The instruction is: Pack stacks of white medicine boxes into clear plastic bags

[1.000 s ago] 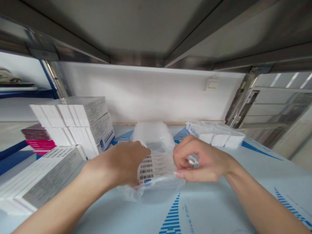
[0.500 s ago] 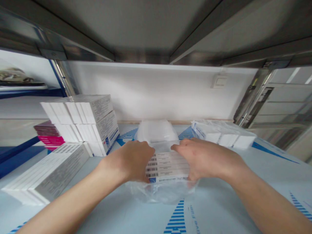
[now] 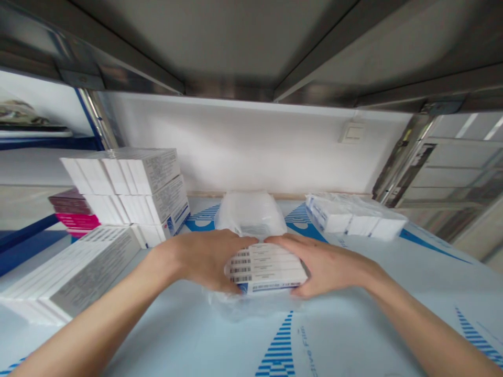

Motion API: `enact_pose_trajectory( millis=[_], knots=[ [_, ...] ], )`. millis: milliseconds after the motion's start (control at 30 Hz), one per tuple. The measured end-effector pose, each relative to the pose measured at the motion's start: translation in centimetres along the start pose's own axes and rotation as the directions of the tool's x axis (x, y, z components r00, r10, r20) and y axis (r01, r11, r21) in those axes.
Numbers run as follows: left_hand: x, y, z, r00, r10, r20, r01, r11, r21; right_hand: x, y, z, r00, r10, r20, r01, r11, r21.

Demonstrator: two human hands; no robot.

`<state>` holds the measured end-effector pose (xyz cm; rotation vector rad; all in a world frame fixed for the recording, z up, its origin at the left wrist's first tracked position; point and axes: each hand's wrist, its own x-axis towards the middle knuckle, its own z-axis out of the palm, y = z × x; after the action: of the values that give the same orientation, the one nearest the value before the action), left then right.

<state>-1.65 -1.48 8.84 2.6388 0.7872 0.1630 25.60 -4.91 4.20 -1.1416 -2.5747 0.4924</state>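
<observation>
The left hand (image 3: pixel 206 260) and right hand (image 3: pixel 332 262) grip the box bundle (image 3: pixel 271 264) between them (barcodes (image 3: pixel 240 264) up), clear plastic (image 3: pixel 251 208) on its far side.

Carton bundle (image 3: pixel 273 264) between fingers (image 3: pixel 230 285), box stack (image 3: pixel 128 196) left, packs (image 3: pixel 356 214) right, wall (image 3: pixel 255 146) behind

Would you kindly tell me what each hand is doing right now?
Left hand: closed around the left end of the barcoded box bundle.
Right hand: closed around the right end of the same bundle.
</observation>
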Motion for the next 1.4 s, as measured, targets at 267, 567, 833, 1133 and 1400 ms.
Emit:
enact_pose_trajectory(
  millis=[267, 567, 833, 1133, 1400],
  knots=[
    [-2.6, -1.8, 3.8, 0.987, 0.038, -0.156, -0.035, 0.999, 0.019, 0.4, -0.8, 0.6, 0.998, -0.002, -0.068, -0.004, 0.996, -0.087],
    [-2.8, -2.8, 4.5, 0.928, -0.004, -0.373, -0.051, 0.989, -0.137, 4.2, -3.0, -1.3, 0.994, -0.106, 0.013, 0.104, 0.99, 0.092],
    [-2.7, -4.0, 6.4, 0.781, -0.056, -0.622, -0.073, 0.981, -0.18, 4.6, -0.1, -2.7, 0.981, 0.08, -0.179, 0.076, 0.685, 0.725],
    [-4.8, 0.1, 4.6, 0.533, -0.021, -0.846, 0.117, 0.992, 0.049, 10.9, -6.4, -4.8, 0.897, 0.375, -0.234, -0.068, 0.639, 0.766],
    [-13.2, -2.3, 1.7, 0.373, -0.339, -0.864, 0.211, 0.938, -0.277, 18.4, -15.7, -1.3, 0.934, 0.05, -0.353, 0.103, 0.91, 0.401]
  ],
)
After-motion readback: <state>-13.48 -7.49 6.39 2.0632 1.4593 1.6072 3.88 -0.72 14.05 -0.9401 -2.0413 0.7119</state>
